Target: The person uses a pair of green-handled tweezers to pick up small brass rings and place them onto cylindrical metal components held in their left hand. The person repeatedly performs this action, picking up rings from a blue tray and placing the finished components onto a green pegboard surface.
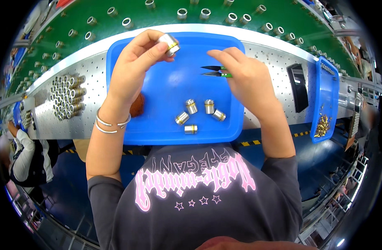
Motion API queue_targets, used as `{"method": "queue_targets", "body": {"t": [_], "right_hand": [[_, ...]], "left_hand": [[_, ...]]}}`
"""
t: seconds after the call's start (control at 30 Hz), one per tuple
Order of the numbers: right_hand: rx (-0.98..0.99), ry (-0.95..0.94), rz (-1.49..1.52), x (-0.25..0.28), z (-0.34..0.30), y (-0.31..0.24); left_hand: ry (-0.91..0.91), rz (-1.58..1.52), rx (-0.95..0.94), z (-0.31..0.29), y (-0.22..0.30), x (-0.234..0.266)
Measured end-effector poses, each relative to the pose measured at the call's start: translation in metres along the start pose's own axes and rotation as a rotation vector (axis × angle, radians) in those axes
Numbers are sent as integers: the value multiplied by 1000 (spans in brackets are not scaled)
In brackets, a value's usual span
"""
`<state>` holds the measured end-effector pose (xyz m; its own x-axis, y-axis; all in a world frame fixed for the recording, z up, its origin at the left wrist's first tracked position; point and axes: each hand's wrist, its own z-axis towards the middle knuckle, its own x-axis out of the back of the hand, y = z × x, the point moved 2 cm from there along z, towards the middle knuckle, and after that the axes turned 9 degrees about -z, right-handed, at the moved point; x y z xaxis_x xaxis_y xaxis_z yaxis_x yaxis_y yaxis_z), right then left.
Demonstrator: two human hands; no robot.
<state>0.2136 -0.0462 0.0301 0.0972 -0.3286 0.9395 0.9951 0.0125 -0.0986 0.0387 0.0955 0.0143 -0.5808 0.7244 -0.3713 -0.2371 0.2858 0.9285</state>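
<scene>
Between the thumb and fingers of my left hand [134,58] is a silver metal sleeve [169,44] with a yellowish band, held tilted over the far part of a blue tray [170,89]. My right hand [245,73] is closed around small thread snips [218,71] with green handles and dark blades pointing left, apart from the sleeve. Several similar metal sleeves [191,106] lie in the near half of the tray. A reddish-brown object [137,105] sits by the tray's left side, partly hidden behind my left wrist.
A green conveyor belt [157,18] carrying scattered metal sleeves runs along the far side. Stacked sleeves [67,96] lie left on the perforated metal table [97,79]. To the right are a black phone [298,87] and a smaller blue tray [326,100] with brass pieces [322,126].
</scene>
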Motion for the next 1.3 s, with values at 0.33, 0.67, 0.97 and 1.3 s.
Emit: {"method": "queue_targets", "body": {"t": [0.33,0.67,0.97,1.3], "right_hand": [[-462,157,-69,-20,36,146],[-534,30,-327,-62,60,231],[-487,131,579,-41,57,133],[-310,-126,1043,-17,34,20]], "left_hand": [[124,1165,-193,86,-17,37],[141,1240,-402,70,-16,29],[79,1243,-127,75,-27,46],[-5,296,-49,7,-16,-35]]}}
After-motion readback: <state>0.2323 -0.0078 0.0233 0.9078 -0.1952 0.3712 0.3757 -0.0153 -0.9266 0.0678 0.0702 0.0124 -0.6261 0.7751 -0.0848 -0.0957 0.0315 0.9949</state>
